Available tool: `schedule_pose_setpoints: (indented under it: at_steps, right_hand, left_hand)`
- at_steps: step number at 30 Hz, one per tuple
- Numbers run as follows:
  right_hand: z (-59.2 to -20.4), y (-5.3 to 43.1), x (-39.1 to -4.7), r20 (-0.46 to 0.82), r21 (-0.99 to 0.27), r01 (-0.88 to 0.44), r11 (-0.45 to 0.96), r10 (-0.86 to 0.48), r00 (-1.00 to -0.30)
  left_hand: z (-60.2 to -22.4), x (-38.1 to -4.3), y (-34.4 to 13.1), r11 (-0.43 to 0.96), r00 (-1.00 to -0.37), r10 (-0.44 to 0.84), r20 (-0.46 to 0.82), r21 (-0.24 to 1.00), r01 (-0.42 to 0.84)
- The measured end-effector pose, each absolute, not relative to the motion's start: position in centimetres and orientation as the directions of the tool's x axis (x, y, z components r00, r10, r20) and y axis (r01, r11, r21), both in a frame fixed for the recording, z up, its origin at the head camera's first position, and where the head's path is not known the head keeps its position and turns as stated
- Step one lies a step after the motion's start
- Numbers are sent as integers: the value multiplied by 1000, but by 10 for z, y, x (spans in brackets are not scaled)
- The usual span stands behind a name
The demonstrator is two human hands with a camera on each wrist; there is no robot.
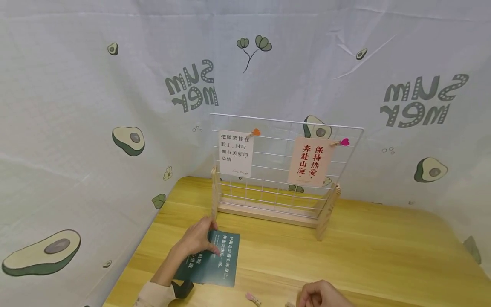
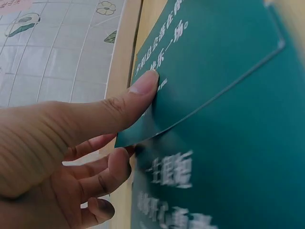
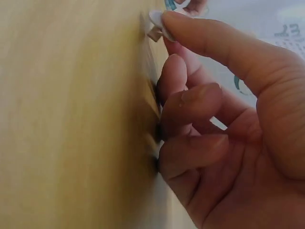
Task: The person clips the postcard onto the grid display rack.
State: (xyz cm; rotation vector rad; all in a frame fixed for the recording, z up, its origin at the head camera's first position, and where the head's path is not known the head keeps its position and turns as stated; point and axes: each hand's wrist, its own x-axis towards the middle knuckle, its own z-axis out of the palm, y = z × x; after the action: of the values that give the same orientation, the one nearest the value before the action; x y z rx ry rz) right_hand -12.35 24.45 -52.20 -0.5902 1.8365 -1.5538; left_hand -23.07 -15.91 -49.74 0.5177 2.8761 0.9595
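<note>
My left hand [image 1: 197,236] pinches the edge of a dark green card [image 1: 226,264] with white writing, thumb on its face. In the left wrist view a second green card [image 2: 228,157] lies under the lifted one [image 2: 209,57]. At the bottom of the head view is my right hand [image 1: 322,294], low over the table. Its thumb and index finger pinch a small wooden clothespin [image 3: 155,33] with a pale top; the other fingers curl near the tabletop. A pink-topped clothespin [image 1: 253,299] lies on the table between the hands.
A white wire grid rack [image 1: 268,209] on a wooden base stands behind the hands. Clipped to it are a white card [image 1: 235,160] with an orange-heart clothespin [image 1: 256,132] and a pink card [image 1: 308,164] with a magenta-heart clothespin [image 1: 345,142]. Avocado-print cloth [image 1: 153,64] hangs behind.
</note>
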Motion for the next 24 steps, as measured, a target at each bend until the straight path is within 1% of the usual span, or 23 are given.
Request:
schedule_pose_setpoints:
  at_steps: [4, 6, 10, 13, 15, 17, 21, 24]
  right_hand:
    - [-525, 244, -123, -149, -987, 64, 147, -696, -703]
    - [-526, 244, -123, -155, -988, 94, 126, -675, -722]
    - [-529, 246, -123, -174, -984, 156, 86, -650, -740]
    - [-530, 249, -125, -193, -976, 213, 51, -655, -731]
    - [-531, 251, -127, -199, -971, 236, 34, -655, -729]
    - [-532, 251, -128, -195, -973, 230, 31, -650, -735]
    - [-533, 250, -128, -139, -988, 152, 31, -611, -779]
    - [-533, 249, -126, -134, -989, 149, 21, -570, -810]
  left_hand:
    - [-496, -233, -162, 726, -944, 328, 41, 629, 279]
    - [-495, -235, -163, 703, -948, 315, 44, 660, 264]
    - [-491, -238, -165, 565, -947, 317, 45, 793, 227]
    - [-489, -240, -169, 457, -939, 338, 59, 862, 219]
    - [-486, -240, -171, 435, -936, 346, 69, 872, 225]
    - [-485, -239, -174, 449, -937, 341, 78, 862, 235]
    - [-482, -239, -177, 475, -940, 332, 79, 847, 239]
    - [-481, -239, -178, 440, -939, 336, 76, 869, 228]
